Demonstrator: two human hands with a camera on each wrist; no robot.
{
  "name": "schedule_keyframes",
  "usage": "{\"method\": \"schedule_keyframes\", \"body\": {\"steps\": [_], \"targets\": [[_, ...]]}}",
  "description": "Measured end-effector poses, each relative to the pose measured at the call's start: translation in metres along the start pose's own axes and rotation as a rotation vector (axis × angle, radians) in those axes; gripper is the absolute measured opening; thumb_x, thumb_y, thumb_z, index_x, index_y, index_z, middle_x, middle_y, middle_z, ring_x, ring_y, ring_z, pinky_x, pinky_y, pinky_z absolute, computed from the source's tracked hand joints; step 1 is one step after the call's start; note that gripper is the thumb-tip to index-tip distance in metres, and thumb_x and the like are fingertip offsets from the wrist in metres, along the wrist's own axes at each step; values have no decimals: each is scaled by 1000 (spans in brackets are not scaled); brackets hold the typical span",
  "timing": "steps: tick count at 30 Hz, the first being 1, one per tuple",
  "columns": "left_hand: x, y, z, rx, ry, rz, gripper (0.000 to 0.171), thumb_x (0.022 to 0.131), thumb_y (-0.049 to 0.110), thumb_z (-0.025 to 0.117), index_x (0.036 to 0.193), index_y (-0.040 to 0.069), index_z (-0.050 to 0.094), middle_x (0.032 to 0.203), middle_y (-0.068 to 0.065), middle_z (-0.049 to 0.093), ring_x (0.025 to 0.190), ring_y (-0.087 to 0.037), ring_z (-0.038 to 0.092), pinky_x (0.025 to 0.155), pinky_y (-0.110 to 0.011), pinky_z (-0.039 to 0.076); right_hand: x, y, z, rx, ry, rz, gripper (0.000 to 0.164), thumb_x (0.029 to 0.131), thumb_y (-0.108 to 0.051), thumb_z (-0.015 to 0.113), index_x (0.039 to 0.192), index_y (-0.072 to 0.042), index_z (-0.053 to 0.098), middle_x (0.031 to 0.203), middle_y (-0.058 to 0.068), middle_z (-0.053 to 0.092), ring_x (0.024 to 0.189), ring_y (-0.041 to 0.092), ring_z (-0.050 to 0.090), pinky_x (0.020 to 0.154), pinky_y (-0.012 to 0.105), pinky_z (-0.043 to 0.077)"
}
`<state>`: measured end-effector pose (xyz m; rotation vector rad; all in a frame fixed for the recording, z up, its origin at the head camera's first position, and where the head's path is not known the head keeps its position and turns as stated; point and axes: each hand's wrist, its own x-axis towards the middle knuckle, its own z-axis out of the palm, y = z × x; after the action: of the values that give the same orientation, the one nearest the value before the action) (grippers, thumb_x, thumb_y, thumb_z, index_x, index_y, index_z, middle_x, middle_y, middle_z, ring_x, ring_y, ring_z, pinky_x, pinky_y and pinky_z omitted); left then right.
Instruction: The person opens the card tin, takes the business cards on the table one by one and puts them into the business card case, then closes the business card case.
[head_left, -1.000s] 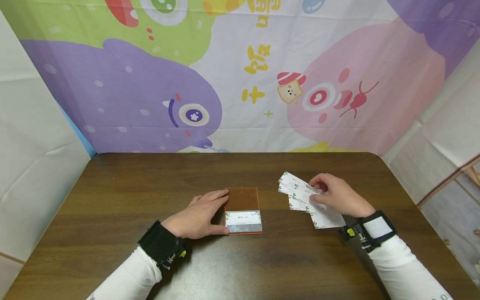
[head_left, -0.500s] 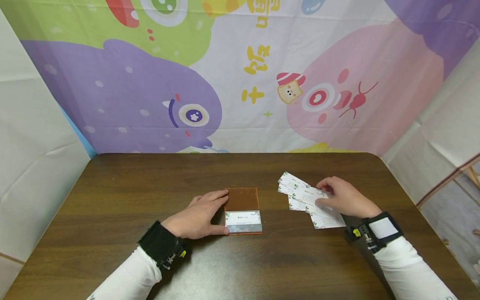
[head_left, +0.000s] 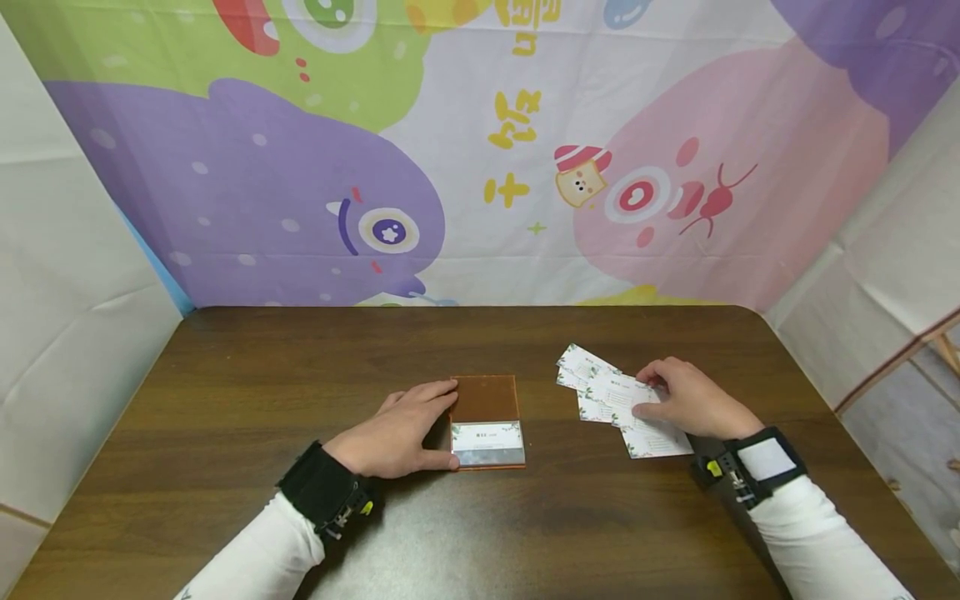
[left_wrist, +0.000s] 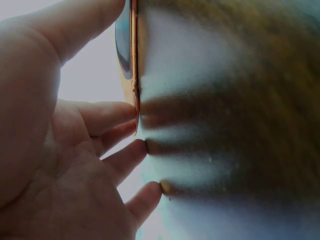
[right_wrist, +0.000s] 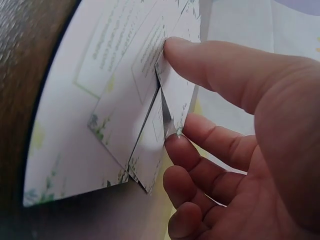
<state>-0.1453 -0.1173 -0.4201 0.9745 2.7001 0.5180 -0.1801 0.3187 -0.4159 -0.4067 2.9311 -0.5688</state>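
Note:
A brown card holder [head_left: 485, 398] lies flat on the table, with a white printed card [head_left: 486, 435] in its lower pocket. My left hand [head_left: 397, 429] rests along its left side, fingers spread; in the left wrist view the thumb [left_wrist: 95, 25] touches the holder and the other fingertips meet its edge and the tabletop. To the right, several white leaf-patterned business cards [head_left: 600, 408] lie overlapped in a fan. My right hand [head_left: 693, 400] pinches the right end of an upper business card [right_wrist: 175, 95] between thumb and index finger, and its corner stands slightly off those below.
Both hands work on a dark brown wooden table [head_left: 480, 533]. A cartoon-printed cloth [head_left: 480, 167] hangs behind its far edge. White sheets border the left and right sides. Dark straps with small devices sit on both wrists.
My right hand has shifted slightly right along the fan of business cards, uncovering more of the upper card. The left hand and the card holder have stayed in place.

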Motion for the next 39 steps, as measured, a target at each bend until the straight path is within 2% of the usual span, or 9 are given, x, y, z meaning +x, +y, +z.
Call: {"method": "schedule_keyframes", "body": {"steps": [9,19,29,39], "targets": [[0,0,0,3,-3,3,90,89,57,66,155,3,36,163,-9,23,148,-27,21,111,-55,22,1,-1,1,44,35,-9,34,84,-22,79,107,-5,62,90,5,59,84,23,52,72,37,42],[0,0,-1,6,-4,3,90,89,57,66,155,3,36,163,-9,23,148,-27,21,112,-55,22,3,-4,-1,86,73,-41,10,95,-9,62,104,-6,63,87,4,59,79,20,54,68,34,45],[0,0,-1,5,-5,3,90,89,57,66,155,3,36,163,-9,24,148,-27,20,112,-55,22,3,-12,-8,114,69,-61,9,98,-12,60,106,-10,63,85,3,58,77,20,53,64,32,44],[-1,0,-1,7,1,5,90,89,56,66,154,2,37,162,-9,25,148,-27,21,111,-56,23,11,-32,-11,162,89,-100,9,99,-14,61,107,-13,64,87,2,58,80,20,53,68,34,45]]}}
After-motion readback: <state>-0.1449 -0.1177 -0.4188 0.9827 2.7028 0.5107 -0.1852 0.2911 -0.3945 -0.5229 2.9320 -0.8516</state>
